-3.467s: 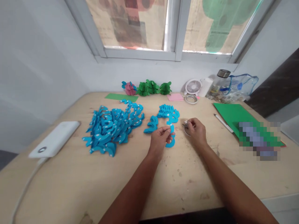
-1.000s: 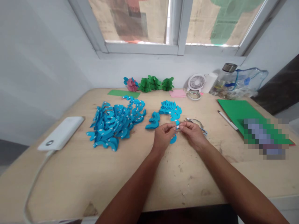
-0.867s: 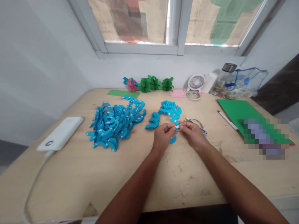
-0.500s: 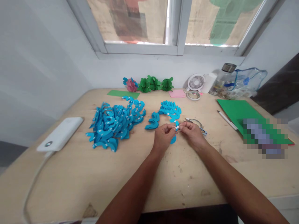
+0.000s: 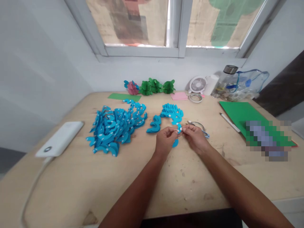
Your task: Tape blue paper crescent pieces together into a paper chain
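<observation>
Between my two hands is a curved blue paper piece (image 5: 179, 126) with small white patches on it. My left hand (image 5: 165, 139) pinches its left side, fingers curled. From the right, my right hand (image 5: 195, 136) pinches at the piece's edge, where a white patch shows by the fingertips. Another blue paper piece (image 5: 175, 143) lies just under my left fingers, partly hidden. Behind my hands a fanned row of blue paper pieces (image 5: 173, 111) rests on the table, with a smaller folded blue bunch (image 5: 155, 124) to its left.
A large heap of blue paper pieces (image 5: 114, 126) covers the left middle of the table (image 5: 187, 196). A white power bank (image 5: 60, 138) with a cable lies far left. Scissors (image 5: 204, 133) and a tape roll (image 5: 195, 98) are near. Green sheets (image 5: 247, 114) and a pen (image 5: 229, 122) lie right.
The view has shifted slightly. Both hands stay close together on the blue paper piece; the right fingertips have parted a little from the left, showing more of the piece.
</observation>
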{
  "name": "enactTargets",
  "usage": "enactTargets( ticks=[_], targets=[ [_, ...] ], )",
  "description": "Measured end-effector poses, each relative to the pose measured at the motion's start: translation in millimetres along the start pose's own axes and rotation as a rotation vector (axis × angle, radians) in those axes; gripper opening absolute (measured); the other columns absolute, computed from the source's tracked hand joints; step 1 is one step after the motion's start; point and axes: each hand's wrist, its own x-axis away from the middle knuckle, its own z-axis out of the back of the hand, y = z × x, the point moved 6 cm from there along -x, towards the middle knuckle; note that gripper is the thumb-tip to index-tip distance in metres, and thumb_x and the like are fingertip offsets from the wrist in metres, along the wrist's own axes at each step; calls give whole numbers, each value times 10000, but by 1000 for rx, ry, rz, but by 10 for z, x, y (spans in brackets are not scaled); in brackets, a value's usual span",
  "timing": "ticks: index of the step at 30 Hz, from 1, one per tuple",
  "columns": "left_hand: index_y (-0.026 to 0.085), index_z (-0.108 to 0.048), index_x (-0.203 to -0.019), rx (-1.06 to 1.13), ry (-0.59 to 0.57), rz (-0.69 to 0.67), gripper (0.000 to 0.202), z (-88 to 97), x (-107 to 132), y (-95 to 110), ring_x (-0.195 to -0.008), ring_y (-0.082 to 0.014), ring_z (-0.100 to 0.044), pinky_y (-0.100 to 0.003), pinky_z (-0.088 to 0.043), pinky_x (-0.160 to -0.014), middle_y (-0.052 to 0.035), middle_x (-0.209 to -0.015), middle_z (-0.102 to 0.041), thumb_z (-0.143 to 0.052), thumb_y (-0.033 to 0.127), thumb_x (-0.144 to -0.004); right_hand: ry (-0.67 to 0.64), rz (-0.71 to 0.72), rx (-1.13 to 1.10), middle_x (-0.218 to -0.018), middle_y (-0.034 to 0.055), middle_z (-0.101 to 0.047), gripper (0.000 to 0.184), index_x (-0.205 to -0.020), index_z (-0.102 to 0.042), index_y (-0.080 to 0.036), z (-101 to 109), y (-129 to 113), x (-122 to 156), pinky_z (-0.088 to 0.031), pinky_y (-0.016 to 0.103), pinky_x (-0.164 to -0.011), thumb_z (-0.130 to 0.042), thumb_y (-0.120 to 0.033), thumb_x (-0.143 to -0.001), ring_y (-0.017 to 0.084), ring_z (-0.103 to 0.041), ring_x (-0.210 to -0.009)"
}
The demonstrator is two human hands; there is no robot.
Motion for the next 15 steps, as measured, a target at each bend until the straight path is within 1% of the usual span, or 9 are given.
enactTargets(
  ticks=[4,8,12,15],
  targets=[
    [140,-598,-625,6,-2,31,109,0,-5,-23,-535,-136,-614,-209,-454,-484,-15,-549,-646,-644,239,-614,-29,0,-14,-585,-4,-590,159,-627,-649,-173,-18,-13,2,-408,276,-665,-734,-306,-606,118,-508,-585],
    [144,-593,-619,20,-28,8,106,-23,8,-7,-562,-134,-625,-226,-483,-545,-14,-577,-653,-646,235,-609,-23,16,25,-604,-3,-610,164,-650,-657,-176,-17,-18,5,-406,272,-653,-732,-317,-610,122,-526,-598],
    [148,-601,-619,-2,-51,-12,100,-41,30,23,-589,-149,-632,-234,-484,-544,-23,-595,-659,-647,236,-612,7,29,63,-605,-6,-622,175,-646,-658,-175,1,-20,6,-393,260,-619,-732,-326,-601,118,-526,-587],
    [147,-613,-622,-19,-48,-19,79,-27,34,35,-578,-141,-622,-225,-474,-535,-24,-598,-661,-638,222,-620,72,46,93,-595,-10,-616,181,-645,-660,-176,39,-41,1,-375,250,-590,-735,-330,-586,113,-512,-571]
  ],
)
